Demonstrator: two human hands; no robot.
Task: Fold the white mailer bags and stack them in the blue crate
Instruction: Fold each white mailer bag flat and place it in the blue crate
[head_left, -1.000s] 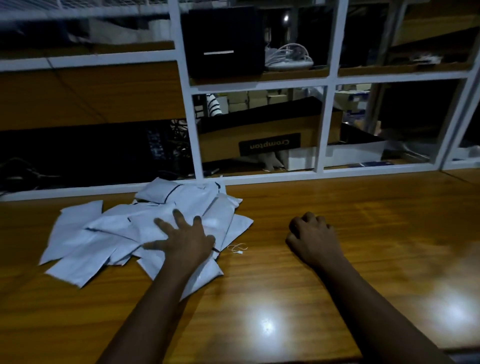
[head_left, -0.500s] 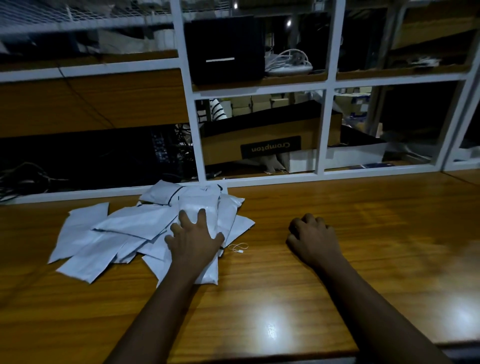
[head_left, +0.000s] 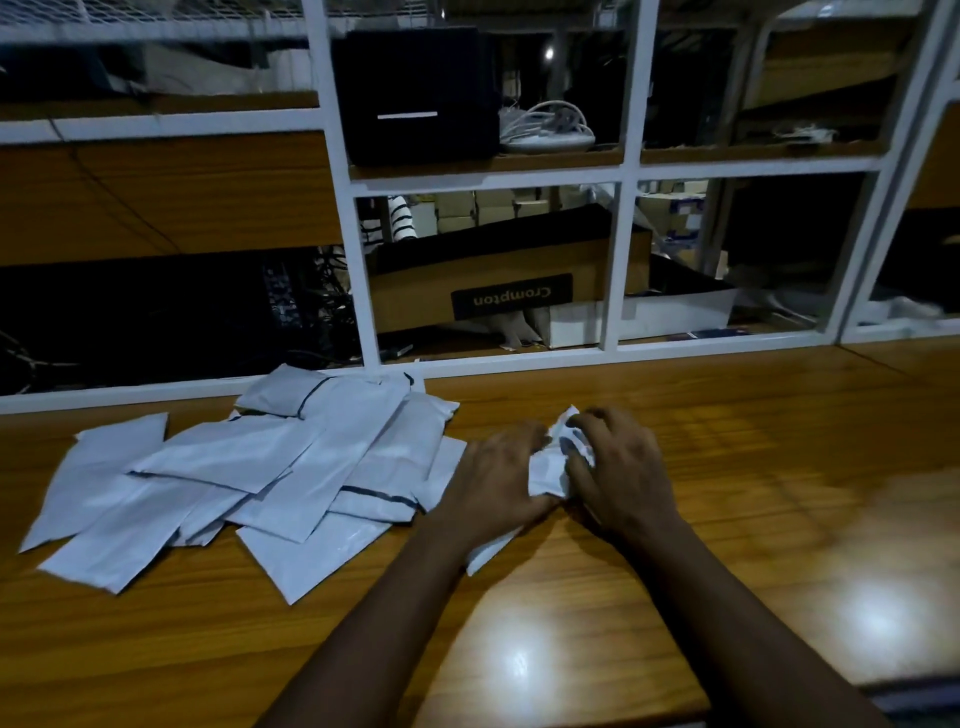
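One white mailer bag (head_left: 550, 470) sits crumpled between the left hand (head_left: 496, 475) and the right hand (head_left: 621, 467). Each grip is closed on it, fingers curled round the plastic. Its long axis runs from 7 o'clock, where a corner touches the bench (head_left: 753, 519) beside the left wrist, up toward 1 o'clock. At 9 o'clock from the hands lies the loose pile of mailer bags (head_left: 249, 467), overlapping flat. At 12 o'clock, on a shelf, a cardboard box (head_left: 415, 291) bears a black label (head_left: 511, 297) reading "Crompton", upside down.
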